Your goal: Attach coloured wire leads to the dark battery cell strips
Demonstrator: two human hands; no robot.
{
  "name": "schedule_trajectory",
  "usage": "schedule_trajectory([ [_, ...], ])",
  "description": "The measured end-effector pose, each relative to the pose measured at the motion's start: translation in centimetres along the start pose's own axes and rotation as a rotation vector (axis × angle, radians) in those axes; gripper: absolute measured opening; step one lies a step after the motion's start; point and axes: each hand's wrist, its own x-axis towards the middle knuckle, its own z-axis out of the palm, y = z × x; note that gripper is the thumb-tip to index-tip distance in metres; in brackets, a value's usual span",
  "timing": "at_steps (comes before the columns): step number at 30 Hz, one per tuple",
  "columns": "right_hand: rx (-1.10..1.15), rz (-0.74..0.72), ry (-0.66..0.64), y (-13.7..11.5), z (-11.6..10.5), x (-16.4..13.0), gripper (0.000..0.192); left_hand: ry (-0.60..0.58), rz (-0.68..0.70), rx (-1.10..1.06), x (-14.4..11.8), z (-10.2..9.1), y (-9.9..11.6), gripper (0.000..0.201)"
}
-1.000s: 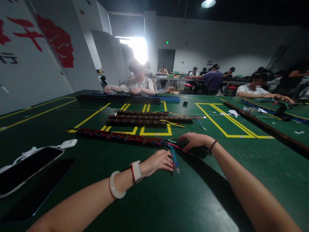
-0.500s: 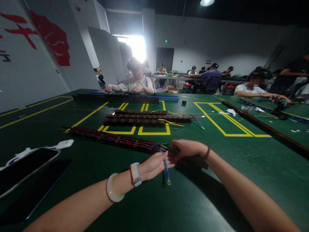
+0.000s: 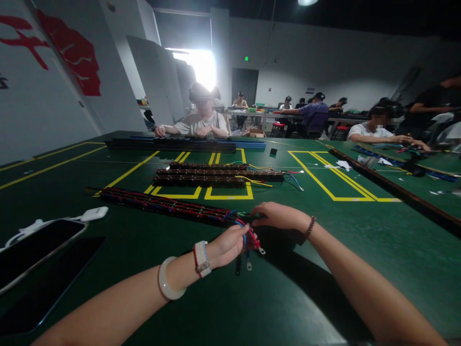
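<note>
Wires (image 3: 248, 240) in blue, red and black, each ending in a small metal lug, are pinched between the fingers of my left hand (image 3: 225, 247), which is closed on them just above the green desk (image 3: 360, 250). They run out of the near end of a long dark strip (image 3: 165, 207) laced with red and blue wiring, which lies flat on the desk and stretches away to my left. My right hand (image 3: 279, 217) rests palm down on that same end of the strip, fingers curled loosely over it; I cannot tell whether it grips anything. On my left wrist sit a pale bangle (image 3: 166, 283) and a watch with a woven band (image 3: 200, 259), and a beaded bracelet (image 3: 310, 226) circles my right wrist. Farther out, two more dark strips (image 3: 212, 177) lie side by side on yellow floor-style markings (image 3: 226, 196), with loose yellow, blue and red leads trailing from their right ends. At the far left edge lie a dark phone (image 3: 34, 250) and a white charger with its cable (image 3: 91, 214). Across the desk a person in a pale shirt (image 3: 201, 122) sits behind another long dark strip (image 3: 173, 143).
</note>
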Motion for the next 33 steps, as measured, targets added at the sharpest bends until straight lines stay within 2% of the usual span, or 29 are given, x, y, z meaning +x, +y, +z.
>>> schedule_trajectory([
  [2, -0.054, -0.037, 0.041, 1.0, 0.3, 0.4, 0.025, -0.016, -0.024, 0.005, 0.0, -0.1, 0.2, 0.014],
  [8, -0.298, -0.033, 0.219, 2.7, 1.4, 1.4, 0.018, -0.04, -0.119, 0.053, -0.2, -0.3, 0.8, 0.016],
  [12, -0.513, -0.027, 0.332, 2.7, 2.4, 1.6, 0.023, -0.077, -0.133, 0.046, 0.0, -0.6, 0.9, 0.026],
  [16, -0.615, -0.065, 0.343, 2.8, 3.4, 2.0, 0.028, -0.141, -0.174, 0.056, 0.2, -1.0, 1.2, 0.03],
  [19, -0.612, -0.076, 0.349, 3.1, 4.0, 2.2, 0.028, -0.163, -0.197, 0.072, 0.2, -1.2, 1.4, 0.03],
  [22, -0.576, -0.116, 0.392, 3.3, 4.4, 1.7, 0.027, -0.133, -0.189, 0.095, 0.1, -1.0, 1.3, 0.029],
  [28, -0.517, -0.319, 0.436, 2.4, 5.1, -0.3, 0.033, -0.088, -0.162, 0.106, 0.0, -0.7, 1.1, 0.023],
  [33, -0.376, -0.389, 0.496, 1.3, 5.7, -0.8, 0.035, -0.148, -0.188, 0.056, 0.3, -1.2, 1.1, 0.032],
])
